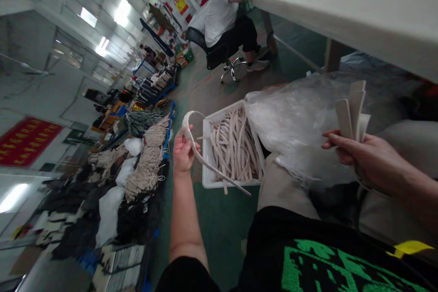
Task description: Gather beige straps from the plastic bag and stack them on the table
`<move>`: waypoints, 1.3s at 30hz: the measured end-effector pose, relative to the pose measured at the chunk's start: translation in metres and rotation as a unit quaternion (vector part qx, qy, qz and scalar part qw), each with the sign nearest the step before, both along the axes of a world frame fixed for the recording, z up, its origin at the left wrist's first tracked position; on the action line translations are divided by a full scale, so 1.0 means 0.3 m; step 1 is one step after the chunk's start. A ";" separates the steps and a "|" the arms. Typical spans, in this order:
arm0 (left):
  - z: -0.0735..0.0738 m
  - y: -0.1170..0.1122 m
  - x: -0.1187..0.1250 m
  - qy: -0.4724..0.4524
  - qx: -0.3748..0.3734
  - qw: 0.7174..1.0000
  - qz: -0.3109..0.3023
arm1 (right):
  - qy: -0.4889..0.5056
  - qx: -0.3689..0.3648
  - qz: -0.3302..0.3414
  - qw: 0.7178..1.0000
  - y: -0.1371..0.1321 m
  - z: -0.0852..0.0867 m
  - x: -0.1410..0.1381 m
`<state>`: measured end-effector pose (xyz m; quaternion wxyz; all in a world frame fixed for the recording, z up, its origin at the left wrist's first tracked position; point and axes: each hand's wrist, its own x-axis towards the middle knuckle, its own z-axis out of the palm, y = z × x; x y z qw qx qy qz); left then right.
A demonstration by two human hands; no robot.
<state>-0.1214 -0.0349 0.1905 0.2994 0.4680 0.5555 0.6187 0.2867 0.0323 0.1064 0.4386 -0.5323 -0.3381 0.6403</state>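
Note:
My left hand (183, 153) is closed on a long beige strap (205, 159) that loops above the fingers and trails down to the right, just left of a white bin (206, 164). The bin on the green floor holds several more beige straps (234, 146). My right hand (367, 157) is closed on a small bundle of flat beige strips (352, 109) that stand up from the fingers. A clear plastic bag (297, 123) lies over my knees between the two hands.
A pale table (345, 4) runs across the upper right. A person in a white shirt (219, 9) sits on a wheeled chair beyond the bin. At left, piles of beige cords (148, 159), white bags and dark material line the aisle.

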 end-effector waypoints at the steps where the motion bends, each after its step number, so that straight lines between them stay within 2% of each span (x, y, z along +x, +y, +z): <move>1: -0.017 0.046 -0.040 0.028 -0.033 0.999 0.010 | -0.006 0.001 0.000 1.000 0.000 -0.001 -0.003; 3: -0.068 0.139 -0.106 0.117 -0.141 0.982 0.047 | -0.017 0.004 0.000 1.000 0.001 -0.004 -0.006; 5: -0.141 0.220 -0.131 0.217 -0.246 0.941 0.087 | -0.029 0.002 0.012 1.000 0.003 -0.004 -0.007; 7: -0.235 0.274 -0.100 0.270 -0.298 0.911 0.094 | -0.036 -0.002 0.024 0.999 0.004 -0.002 -0.007; 9: -0.344 0.289 -0.010 0.273 -0.313 0.908 0.059 | -0.039 -0.004 0.027 0.999 0.006 -0.002 -0.006; 11: -0.458 0.263 0.124 0.268 -0.324 0.907 0.003 | -0.037 -0.002 0.021 0.999 0.008 -0.007 -0.005; 14: -0.609 0.162 0.344 0.255 -0.334 0.904 -0.077 | -0.030 0.006 0.030 0.999 0.008 -0.020 -0.004; 16: -0.679 0.083 0.461 0.250 -0.337 0.902 -0.099 | -0.028 0.011 0.042 0.999 0.007 -0.026 -0.004; 18: -0.724 0.018 0.537 0.254 -0.324 0.905 -0.110 | -0.026 0.018 0.049 0.998 0.006 -0.029 -0.004; 20: -0.751 -0.018 0.575 0.277 -0.293 0.907 -0.123 | -0.026 0.029 0.055 0.998 0.005 -0.032 -0.004; 22: -0.771 -0.020 0.589 0.311 -0.266 0.903 -0.128 | -0.028 0.035 0.060 0.997 0.006 -0.036 -0.005; 25: -0.796 0.019 0.592 0.347 -0.265 0.892 -0.119 | -0.027 0.035 0.059 0.997 0.010 -0.046 -0.008; 29: -0.814 0.072 0.587 0.343 -0.295 0.887 -0.096 | -0.024 0.033 0.049 0.998 0.016 -0.058 -0.014; 33: -0.796 0.064 0.579 0.330 -0.288 0.895 -0.082 | -0.019 0.032 0.043 0.998 0.020 -0.061 -0.016; 39: -0.727 -0.030 0.554 0.327 -0.253 0.909 -0.047 | -0.012 0.032 0.047 0.998 0.020 -0.061 -0.016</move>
